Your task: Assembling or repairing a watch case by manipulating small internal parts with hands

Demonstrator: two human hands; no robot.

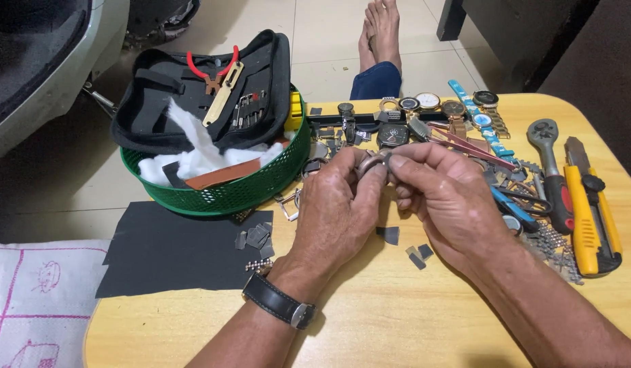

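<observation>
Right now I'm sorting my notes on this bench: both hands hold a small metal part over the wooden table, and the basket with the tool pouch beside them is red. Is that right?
Not quite: the basket is green, not red, as the head view shows. The rest stands: the left hand and right hand hold a small metal part over the wooden table, and the black tool pouch sits in that basket.

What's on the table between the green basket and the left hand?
In the head view, between the green basket and the left hand lies a small metal buckle on the wooden table; nothing else there.
</observation>
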